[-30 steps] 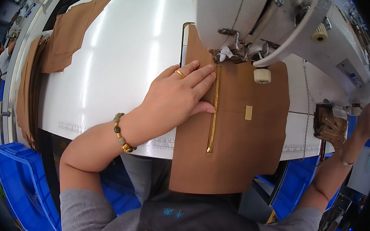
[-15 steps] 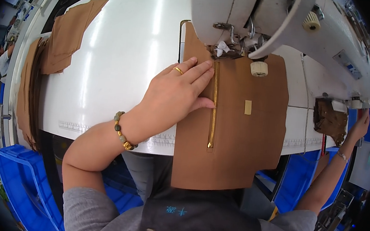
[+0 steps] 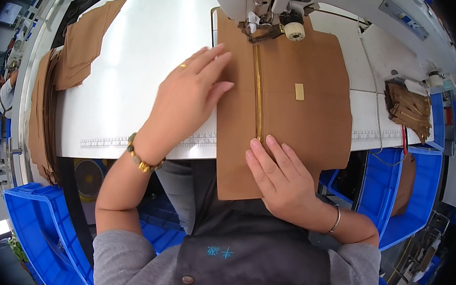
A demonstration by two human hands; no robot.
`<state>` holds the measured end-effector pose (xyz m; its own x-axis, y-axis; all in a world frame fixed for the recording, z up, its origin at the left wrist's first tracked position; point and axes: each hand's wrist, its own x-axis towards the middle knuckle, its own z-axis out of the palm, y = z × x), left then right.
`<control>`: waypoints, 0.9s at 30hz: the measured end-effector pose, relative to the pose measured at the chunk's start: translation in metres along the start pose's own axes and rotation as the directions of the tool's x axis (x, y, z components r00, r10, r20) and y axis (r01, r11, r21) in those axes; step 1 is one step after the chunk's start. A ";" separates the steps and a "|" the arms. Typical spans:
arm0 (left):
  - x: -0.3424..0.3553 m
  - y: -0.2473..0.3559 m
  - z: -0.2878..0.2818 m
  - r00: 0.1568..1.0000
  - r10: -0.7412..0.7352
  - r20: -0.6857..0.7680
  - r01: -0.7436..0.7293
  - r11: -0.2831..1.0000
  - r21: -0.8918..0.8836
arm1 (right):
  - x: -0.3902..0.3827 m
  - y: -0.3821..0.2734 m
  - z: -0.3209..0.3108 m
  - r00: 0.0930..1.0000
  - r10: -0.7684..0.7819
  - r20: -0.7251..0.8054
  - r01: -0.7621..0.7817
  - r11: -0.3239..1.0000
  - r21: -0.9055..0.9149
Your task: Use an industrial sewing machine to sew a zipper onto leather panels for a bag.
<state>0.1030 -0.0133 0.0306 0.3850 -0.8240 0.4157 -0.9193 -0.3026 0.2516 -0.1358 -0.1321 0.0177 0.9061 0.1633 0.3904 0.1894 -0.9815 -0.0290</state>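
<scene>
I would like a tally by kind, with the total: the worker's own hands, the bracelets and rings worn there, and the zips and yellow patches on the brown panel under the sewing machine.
Hands: 2 (left hand, right hand)
Bracelets: 2 (beaded bracelet, metal bracelet)
Rings: 1 (gold ring)
Zips: 1 (gold-coloured zip)
Patches: 1 (yellow patch)
Total: 7

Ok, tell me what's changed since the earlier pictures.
The right hand has moved left from beside the right end of the sewing machine to the lower end of the gold zipper. The left hand has drawn left, off the zipper, to the left edge of the brown panel. The panel stays under the machine.
</scene>
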 end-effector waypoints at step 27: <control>-0.070 0.061 0.006 0.954 0.282 -0.097 -0.284 0.959 0.000 | -0.012 0.038 -0.024 0.941 0.150 0.304 -0.339 0.414 0.845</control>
<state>0.0195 0.0234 0.0117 0.1160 -0.8252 0.5528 -0.9907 -0.0564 0.1237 -0.1486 -0.1735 0.0345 0.9959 0.0370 0.0831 0.0909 -0.3766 -0.9219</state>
